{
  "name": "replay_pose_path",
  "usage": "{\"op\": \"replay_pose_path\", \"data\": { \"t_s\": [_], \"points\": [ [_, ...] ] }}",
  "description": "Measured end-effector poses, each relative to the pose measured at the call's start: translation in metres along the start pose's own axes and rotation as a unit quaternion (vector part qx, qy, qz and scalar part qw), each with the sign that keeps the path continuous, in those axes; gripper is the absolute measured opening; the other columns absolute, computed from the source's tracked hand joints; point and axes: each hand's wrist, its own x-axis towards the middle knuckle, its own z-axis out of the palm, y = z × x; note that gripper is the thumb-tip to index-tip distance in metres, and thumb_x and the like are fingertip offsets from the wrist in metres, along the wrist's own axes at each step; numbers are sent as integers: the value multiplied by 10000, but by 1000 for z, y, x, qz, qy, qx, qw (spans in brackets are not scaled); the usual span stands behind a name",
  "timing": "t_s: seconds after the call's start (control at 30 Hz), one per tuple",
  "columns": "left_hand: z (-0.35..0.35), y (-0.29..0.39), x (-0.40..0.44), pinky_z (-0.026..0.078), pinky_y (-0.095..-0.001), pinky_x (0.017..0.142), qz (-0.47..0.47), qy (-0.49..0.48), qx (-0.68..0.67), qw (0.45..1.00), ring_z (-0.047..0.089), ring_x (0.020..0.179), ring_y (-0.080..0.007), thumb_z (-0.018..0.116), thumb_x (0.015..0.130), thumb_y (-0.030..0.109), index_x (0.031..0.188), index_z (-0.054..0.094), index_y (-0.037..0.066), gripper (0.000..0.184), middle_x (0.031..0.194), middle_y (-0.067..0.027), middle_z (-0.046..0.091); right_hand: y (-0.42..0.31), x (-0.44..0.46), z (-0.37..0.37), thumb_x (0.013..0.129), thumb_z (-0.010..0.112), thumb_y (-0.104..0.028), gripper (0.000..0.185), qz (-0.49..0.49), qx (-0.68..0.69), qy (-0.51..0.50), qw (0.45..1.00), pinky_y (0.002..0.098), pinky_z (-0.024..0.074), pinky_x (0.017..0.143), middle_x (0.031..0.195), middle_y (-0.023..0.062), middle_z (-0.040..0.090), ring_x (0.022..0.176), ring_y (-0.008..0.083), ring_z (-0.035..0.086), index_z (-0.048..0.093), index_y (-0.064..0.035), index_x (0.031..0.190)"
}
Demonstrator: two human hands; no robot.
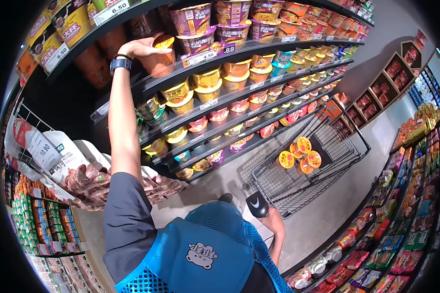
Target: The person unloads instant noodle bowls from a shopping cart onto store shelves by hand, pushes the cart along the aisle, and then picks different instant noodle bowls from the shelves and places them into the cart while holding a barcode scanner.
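My left hand, with a dark watch on the wrist, reaches up to the shelf. Its fingers and thumb close around the upper part of an orange-brown noodle tub at the shelf's front edge. Purple noodle bowls are stacked just right of that tub. Down by my body, my right hand hangs near my black shoe and the shopping cart. Its fingers are partly hidden, so whether it holds anything is unclear.
The shopping cart stands on the right with several round noodle tubs inside. Lower shelves hold yellow noodle bowls. Packaged snacks line the right side. Price signs and a rack stand at the left.
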Motion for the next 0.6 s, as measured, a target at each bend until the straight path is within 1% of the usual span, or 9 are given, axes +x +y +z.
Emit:
{"op": "replay_pose_path", "data": {
  "t_s": [0.1, 0.23, 0.27, 0.3, 0.37, 0.43, 0.53, 0.57, 0.6],
  "points": [
    [1, 0, -1, 356, -333, 1085, -47, 60, 110, 991, 456, 1321, -237, 713, 729, 710, 1517, 260, -3, 1155, 1431, -210, 488, -7, 5, -3, 685, 755, -121, 298, -30, 19, -8, 999, 391, 525, 735, 822, 232, 676, 824, 351, 699, 654, 22, 927],
    [12, -23, 0, 496, -305, 919, 77, 163, 20, 983, 645, 1071, -278, 765, 707, 531, 1393, 475, 21, 903, 1126, -180, 692, -33, 11, -11, 738, 721, -140, 304, -68, 25, -35, 997, 432, 523, 761, 900, 249, 675, 916, 407, 660, 667, 6, 999],
    [19, -41, 3, 509, -366, 915, 77, 251, 57, 963, 650, 1063, -316, 793, 680, 470, 1381, 494, 48, 870, 1139, -202, 679, -31, 12, -9, 738, 724, -131, 321, -64, 23, -28, 997, 431, 522, 779, 919, 256, 676, 922, 411, 661, 671, 8, 1023],
    [40, -1, -31, 484, -426, 941, -66, 394, 124, 908, 601, 1062, -301, 804, 690, 362, 1368, 477, 25, 825, 1207, -181, 613, -33, 14, -12, 740, 724, -130, 319, -73, 27, -14, 997, 431, 523, 783, 927, 257, 677, 923, 411, 663, 673, 10, 1021],
    [73, 71, -88, 399, -463, 1060, -104, 549, 111, 822, 470, 1223, -363, 843, 669, 337, 1420, 410, 49, 913, 1323, -191, 482, -38, 11, -9, 742, 724, -130, 316, -82, 45, 11, 996, 430, 523, 790, 943, 259, 679, 924, 411, 666, 676, 14, 1019],
    [104, 79, -111, 328, -456, 1114, 37, 662, 91, 743, 366, 1287, -362, 879, 641, 283, 1457, 365, 78, 985, 1338, -183, 407, -34, 11, -5, 740, 737, -152, 310, -94, 68, 24, 993, 418, 525, 786, 928, 250, 685, 912, 395, 682, 683, 21, 992],
    [170, 115, -156, 289, -406, 1153, 92, 591, -158, 786, 393, 1299, -269, 774, 750, 102, 1514, 275, 81, 912, 1393, -122, 405, -52, 2, -15, 750, 769, -144, 290, -107, 107, 20, 988, 342, 538, 745, 853, 174, 721, 840, 213, 722, 695, 33, 968],
    [197, 118, -161, 280, -394, 1159, 162, 514, -363, 760, 404, 1329, -248, 732, 793, 129, 1521, 267, 64, 867, 1445, -124, 394, -52, -2, -15, 755, 779, -152, 290, -102, 142, 20, 984, 329, 539, 751, 856, 149, 730, 828, 184, 714, 703, 24, 972],
    [218, 134, -171, 253, -396, 1170, 169, 461, -449, 746, 355, 1370, -254, 752, 768, 182, 1522, 267, 59, 905, 1472, -130, 366, -61, -9, -24, 750, 812, -175, 334, -101, 196, -6, 975, 313, 533, 784, 902, 106, 740, 837, 144, 688, 705, 8, 1008]
  ]
}}
